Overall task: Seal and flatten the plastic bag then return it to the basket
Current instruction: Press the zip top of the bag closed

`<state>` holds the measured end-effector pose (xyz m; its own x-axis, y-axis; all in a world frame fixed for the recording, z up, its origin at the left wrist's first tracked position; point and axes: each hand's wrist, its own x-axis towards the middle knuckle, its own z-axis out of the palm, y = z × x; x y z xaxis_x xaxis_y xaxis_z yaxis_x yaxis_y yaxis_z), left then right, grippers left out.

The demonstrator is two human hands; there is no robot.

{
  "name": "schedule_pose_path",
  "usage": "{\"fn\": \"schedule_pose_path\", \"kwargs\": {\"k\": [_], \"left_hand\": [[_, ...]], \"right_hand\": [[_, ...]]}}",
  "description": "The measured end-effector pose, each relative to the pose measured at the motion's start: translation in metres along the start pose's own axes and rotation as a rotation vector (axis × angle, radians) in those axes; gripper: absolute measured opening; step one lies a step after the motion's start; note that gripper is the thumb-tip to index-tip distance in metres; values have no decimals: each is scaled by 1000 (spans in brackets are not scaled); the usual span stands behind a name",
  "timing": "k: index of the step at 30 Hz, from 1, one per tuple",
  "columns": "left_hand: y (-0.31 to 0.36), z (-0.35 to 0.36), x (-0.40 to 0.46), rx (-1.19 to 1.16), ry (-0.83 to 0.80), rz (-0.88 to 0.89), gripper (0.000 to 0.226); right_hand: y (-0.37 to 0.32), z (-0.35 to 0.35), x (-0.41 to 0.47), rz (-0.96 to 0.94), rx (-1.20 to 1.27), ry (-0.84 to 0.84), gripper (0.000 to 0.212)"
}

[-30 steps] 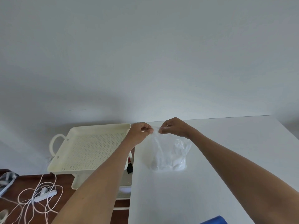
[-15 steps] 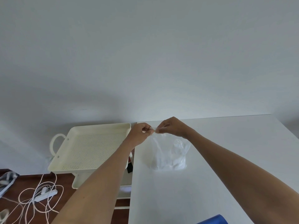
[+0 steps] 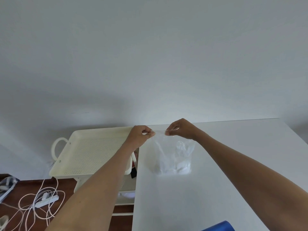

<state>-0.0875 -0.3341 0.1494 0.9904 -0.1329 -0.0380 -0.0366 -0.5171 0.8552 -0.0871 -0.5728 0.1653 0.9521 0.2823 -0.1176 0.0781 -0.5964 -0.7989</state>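
A clear plastic bag [image 3: 173,157] stands on the white table [image 3: 216,180], its bottom resting on the surface and something pale inside. My left hand [image 3: 140,135] pinches the left end of the bag's top strip. My right hand [image 3: 180,129] pinches the strip a short way to the right. The strip is stretched flat between the two hands. The cream perforated basket [image 3: 70,164] sits to the left of the table, just beyond its left edge, as the top tier of a cart.
A white wall rises close behind the table. White cables and a power strip [image 3: 46,200] lie on the brown floor at the lower left. A blue object [image 3: 218,227] pokes in at the bottom edge. Dark items [image 3: 134,170] sit between cart and table.
My two hands have drawn slightly apart along the bag's top strip, so a longer stretch of it shows between them. The bag's bottom stays on the table.
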Motion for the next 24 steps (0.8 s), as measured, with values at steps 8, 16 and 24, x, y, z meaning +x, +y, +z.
{"fn": "schedule_pose_path", "kwargs": {"k": [8,16,24], "left_hand": [[1,-2,-4,-18,26,17,13],[0,-3,-8,-51,14,-18,16],[-3,-5,-13,-42,1,-64,17]], "right_hand": [[4,1,3,-42,-96,75,27],[13,-4,2,-57,-133,126,20],[23,-11,-4,2,-182,102,25]]}}
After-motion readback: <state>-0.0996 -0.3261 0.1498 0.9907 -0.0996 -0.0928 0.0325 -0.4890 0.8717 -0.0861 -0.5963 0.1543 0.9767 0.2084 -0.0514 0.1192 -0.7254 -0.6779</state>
